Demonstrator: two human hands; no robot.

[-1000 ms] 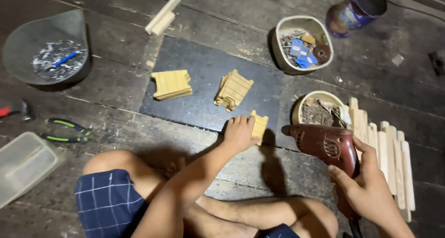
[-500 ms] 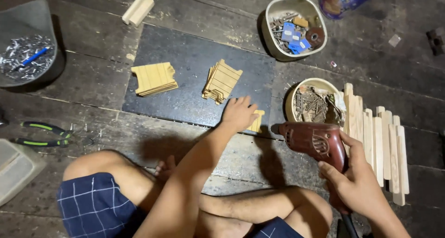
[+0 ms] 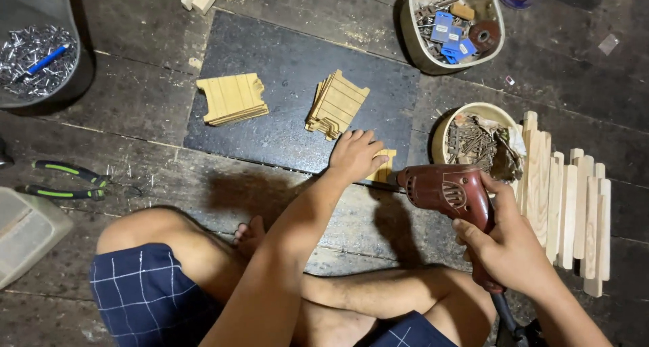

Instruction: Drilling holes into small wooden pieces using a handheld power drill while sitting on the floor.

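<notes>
We sit cross-legged on the floor. The drill bit could slip and catch our fingers, since our left hand (image 3: 355, 156) presses flat, fingers together, on a small wooden piece (image 3: 382, 167) just at nine o'clock of the drill's nose. Our right hand (image 3: 508, 247) is clamped around the red drill (image 3: 451, 193), at three o'clock of the black mat (image 3: 284, 70).

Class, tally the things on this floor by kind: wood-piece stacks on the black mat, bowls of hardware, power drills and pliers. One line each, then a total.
Wood-piece stacks: 3
Hardware bowls: 3
Power drills: 1
Pliers: 1
Total: 8
</notes>
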